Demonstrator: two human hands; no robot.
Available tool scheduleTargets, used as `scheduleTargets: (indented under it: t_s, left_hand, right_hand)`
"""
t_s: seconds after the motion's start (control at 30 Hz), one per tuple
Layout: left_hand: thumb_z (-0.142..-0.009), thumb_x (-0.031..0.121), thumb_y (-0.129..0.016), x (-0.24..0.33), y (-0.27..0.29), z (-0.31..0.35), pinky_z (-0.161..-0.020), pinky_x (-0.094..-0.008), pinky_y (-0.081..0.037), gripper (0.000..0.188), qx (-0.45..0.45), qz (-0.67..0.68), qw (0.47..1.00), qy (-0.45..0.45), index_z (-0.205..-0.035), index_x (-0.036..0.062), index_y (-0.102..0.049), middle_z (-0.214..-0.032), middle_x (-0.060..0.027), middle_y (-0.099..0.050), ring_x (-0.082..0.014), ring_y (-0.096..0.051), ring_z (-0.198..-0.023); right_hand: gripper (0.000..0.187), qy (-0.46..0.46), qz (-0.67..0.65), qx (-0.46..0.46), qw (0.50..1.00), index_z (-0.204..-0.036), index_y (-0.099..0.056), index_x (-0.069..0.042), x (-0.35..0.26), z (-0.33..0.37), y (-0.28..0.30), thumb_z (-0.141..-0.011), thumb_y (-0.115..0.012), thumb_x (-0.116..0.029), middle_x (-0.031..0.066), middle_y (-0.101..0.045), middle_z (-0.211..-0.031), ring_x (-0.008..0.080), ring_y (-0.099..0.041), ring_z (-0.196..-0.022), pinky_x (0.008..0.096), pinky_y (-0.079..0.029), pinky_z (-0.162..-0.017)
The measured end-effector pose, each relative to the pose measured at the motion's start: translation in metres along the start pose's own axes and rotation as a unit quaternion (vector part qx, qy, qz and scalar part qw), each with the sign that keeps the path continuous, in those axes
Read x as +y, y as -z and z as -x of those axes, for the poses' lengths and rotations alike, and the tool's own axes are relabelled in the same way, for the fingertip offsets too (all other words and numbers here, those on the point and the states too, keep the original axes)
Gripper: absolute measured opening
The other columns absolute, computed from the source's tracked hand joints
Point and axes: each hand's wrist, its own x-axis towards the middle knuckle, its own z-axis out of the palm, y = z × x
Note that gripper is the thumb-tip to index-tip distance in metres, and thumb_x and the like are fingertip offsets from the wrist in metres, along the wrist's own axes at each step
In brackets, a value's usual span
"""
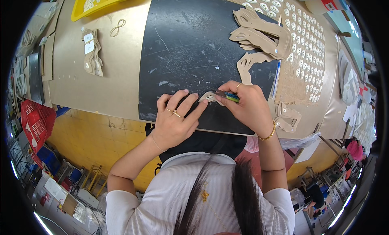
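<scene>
At the near edge of the table [121, 85]: black mat [186, 36]. Over its near part, left hand [177, 123] and right hand [249, 107]. Beige piece [204, 98] lies between their fingertips, toward the mat's near edge. Right grip narrow, pinched around green tool [231, 97], tip by the piece. Left fingers slightly spread, one fingertip touching piece; cannot tell whether the thumb pinches it.

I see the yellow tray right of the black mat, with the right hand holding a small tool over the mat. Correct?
Not quite: the head view shows the yellow tray left of the black mat. The right hand does hold a small tool over the mat.
</scene>
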Motion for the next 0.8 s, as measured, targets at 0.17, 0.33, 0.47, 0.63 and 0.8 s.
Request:
scheduleTargets:
  t_s: [0.17,0.33,0.47,0.63,0.8]
  left_hand:
    - [-0.074,0.017,-0.077,0.004,0.004,-0.005,-0.096,-0.0477,-0.038,0.050,0.000,-0.029,1.000,-0.010,-0.123,0.0143,-0.070,-0.126,-0.0062,-0.060,-0.0280,-0.053,-0.122]
    - [-0.077,0.016,-0.076,0.006,0.006,-0.008,-0.094,-0.0473,-0.039,0.043,-0.002,-0.035,0.999,-0.011,-0.120,0.0127,-0.071,-0.123,-0.0067,-0.060,-0.0280,-0.055,-0.118]
    - [-0.081,0.016,-0.073,0.006,0.007,-0.010,-0.094,-0.0474,-0.039,0.036,-0.002,-0.036,0.999,-0.012,-0.117,0.0118,-0.072,-0.122,-0.0071,-0.061,-0.0278,-0.056,-0.116]
    - [-0.083,0.016,-0.070,0.005,0.007,-0.010,-0.094,-0.0476,-0.038,0.033,-0.002,-0.038,0.999,-0.017,-0.116,0.0109,-0.072,-0.120,-0.0072,-0.061,-0.0273,-0.056,-0.115]
    - [-0.084,0.015,-0.067,0.005,0.007,-0.011,-0.094,-0.0471,-0.039,0.031,-0.001,-0.038,0.999,-0.019,-0.114,0.0107,-0.072,-0.118,-0.0071,-0.060,-0.0269,-0.056,-0.114]
  right_hand:
    - [0.017,0.008,-0.003,0.002,1.000,-0.095,-0.073,-0.005,0.000,-0.001,0.002,-0.085,-0.079,-0.018,0.0139,-0.072,-0.081,0.0323,-0.071,-0.072,0.0363,-0.054,-0.064]
    - [0.019,0.020,0.008,0.003,1.000,-0.095,-0.072,-0.003,-0.001,-0.001,0.004,-0.085,-0.078,-0.018,0.0153,-0.072,-0.086,0.0344,-0.070,-0.076,0.0388,-0.054,-0.066]
    - [0.019,0.024,0.033,0.020,0.999,-0.094,-0.072,-0.003,-0.002,-0.002,0.001,-0.084,-0.078,-0.019,0.0148,-0.072,-0.084,0.0348,-0.070,-0.076,0.0400,-0.055,-0.066]
    - [0.019,0.015,0.042,0.018,0.999,-0.093,-0.072,-0.004,-0.002,-0.003,0.000,-0.083,-0.078,-0.019,0.0147,-0.071,-0.081,0.0355,-0.070,-0.075,0.0409,-0.055,-0.066]
    - [0.019,0.007,0.042,0.013,0.999,-0.093,-0.072,-0.004,-0.003,-0.004,0.001,-0.082,-0.078,-0.018,0.0150,-0.072,-0.082,0.0360,-0.070,-0.076,0.0415,-0.056,-0.067]
